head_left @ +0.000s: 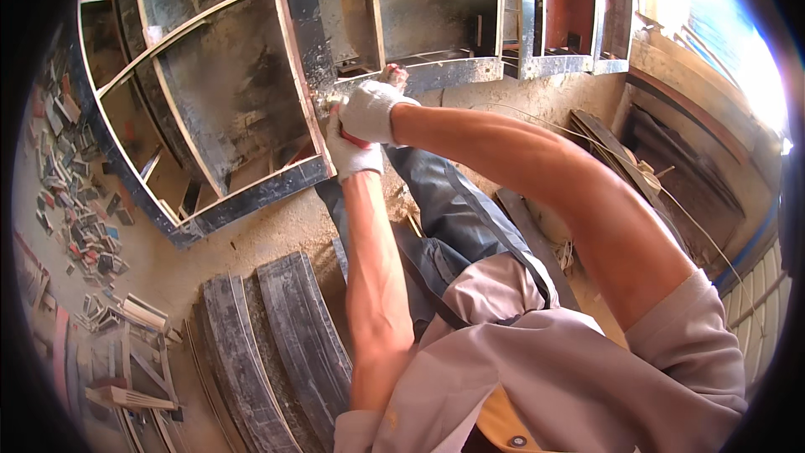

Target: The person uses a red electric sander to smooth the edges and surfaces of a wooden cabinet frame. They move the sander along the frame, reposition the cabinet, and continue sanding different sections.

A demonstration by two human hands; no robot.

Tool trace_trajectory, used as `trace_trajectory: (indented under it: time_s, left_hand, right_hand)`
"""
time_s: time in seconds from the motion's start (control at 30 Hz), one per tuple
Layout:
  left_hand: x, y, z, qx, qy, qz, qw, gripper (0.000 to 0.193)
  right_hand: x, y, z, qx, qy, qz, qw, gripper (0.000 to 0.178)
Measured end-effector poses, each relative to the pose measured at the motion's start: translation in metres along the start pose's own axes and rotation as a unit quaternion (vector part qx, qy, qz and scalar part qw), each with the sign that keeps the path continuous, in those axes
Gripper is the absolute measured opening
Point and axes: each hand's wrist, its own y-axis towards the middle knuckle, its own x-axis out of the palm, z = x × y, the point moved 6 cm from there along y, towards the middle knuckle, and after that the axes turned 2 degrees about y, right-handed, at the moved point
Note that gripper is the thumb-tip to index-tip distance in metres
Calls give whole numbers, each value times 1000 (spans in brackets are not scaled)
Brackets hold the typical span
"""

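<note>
dusty floor (226,247) under scattered offcuts (80,216) and curved dark boards (302,310)

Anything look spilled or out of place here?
Yes: small blocks lie strewn on the floor at the left, at mixed angles rather than stacked. Nothing clearly odd shows around the left hand or right hand, though their grip is partly hidden.

White-and-red work gloves (369,113), pale mauve short-sleeved shirt (537,356), dark blue-grey trousers (457,210).

Blocks (84,218) lie left of the frame (251,199) (curved boards (298,306) nearer)
</note>
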Motion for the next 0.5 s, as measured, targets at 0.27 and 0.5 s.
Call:
trace_trajectory:
  time_s: [0.27, 0.5]
  left_hand:
    - [-16, 11, 4, 32, 149, 61, 986, 18]
    - [-36, -77, 14, 160, 308, 96, 933, 58]
  right_hand:
    - [46, -25, 24, 22, 104, 34, 994, 35]
    - [39, -101, -26, 7, 80, 112, 990, 58]
